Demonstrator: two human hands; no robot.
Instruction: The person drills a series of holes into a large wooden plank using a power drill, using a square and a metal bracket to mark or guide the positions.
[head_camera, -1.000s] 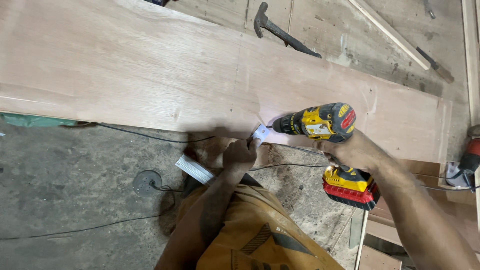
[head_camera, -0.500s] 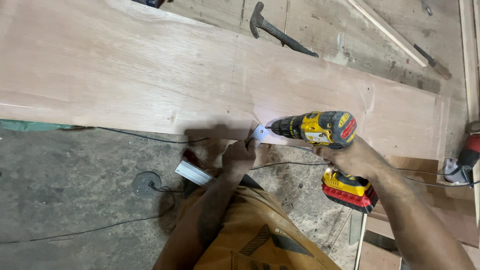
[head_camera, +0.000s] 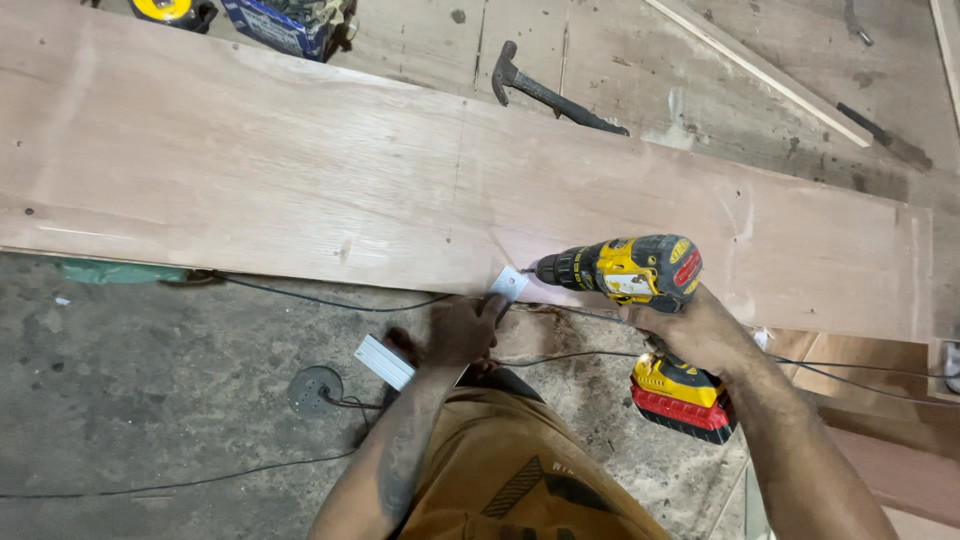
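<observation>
My right hand grips a yellow and black cordless drill with a red battery base. Its bit points left at a small metal bracket on the near edge of a long plywood board. The drill's light shines on the bracket. My left hand is closed on the bracket's lower edge, just below the board. A short white metal strip lies on the concrete floor beside my left wrist.
A hammer lies on the boards beyond the plywood, with a thin wooden batten to its right. A yellow tape measure and a blue box sit at the top left. Black cables cross the floor.
The view has shifted a little. The drill and both hands stay at the bracket, with the bit kept against it.
</observation>
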